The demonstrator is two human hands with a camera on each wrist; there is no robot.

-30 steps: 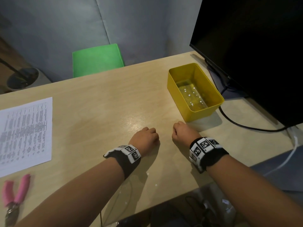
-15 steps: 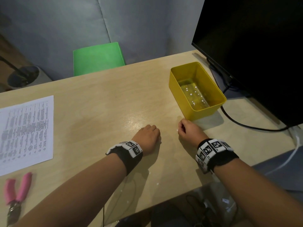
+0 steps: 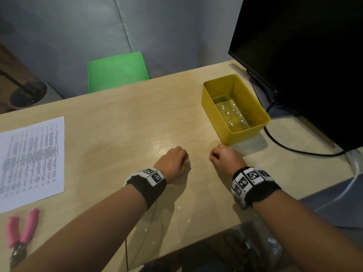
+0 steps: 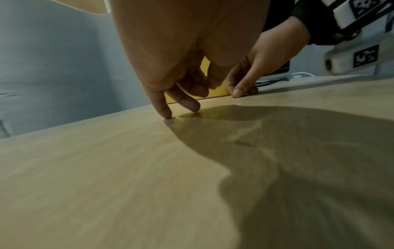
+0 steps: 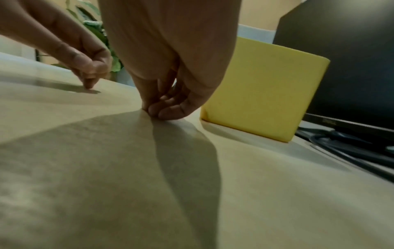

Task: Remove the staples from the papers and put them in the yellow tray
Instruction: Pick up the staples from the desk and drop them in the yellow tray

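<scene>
The yellow tray (image 3: 245, 135) stands at the right of the wooden desk, with several small shiny specks on its floor. Just in front of its near corner, my right hand (image 3: 213, 156) presses thumb and fingertips (image 5: 162, 112) together on the tabletop. A tiny pale speck (image 4: 237, 103) lies by the thumb; whether it is held I cannot tell. My left hand (image 3: 176, 160) sits a hand's width to the left, holding nothing, its index fingertip (image 4: 167, 116) touching the desk. A printed paper (image 3: 33, 160) lies far left, apart from both hands.
Pink-handled pliers (image 3: 19, 234) lie at the near left edge below the paper. A black monitor (image 3: 304, 55) and its cable (image 3: 294, 151) stand right of the tray. A green chair (image 3: 117, 71) stands beyond the desk's far edge. Tiny pale specks (image 3: 179, 208) dot the desk near my left forearm.
My right hand has slid right, closer to the tray's near corner, so the gap between the hands has widened. The left hand has hardly moved.
</scene>
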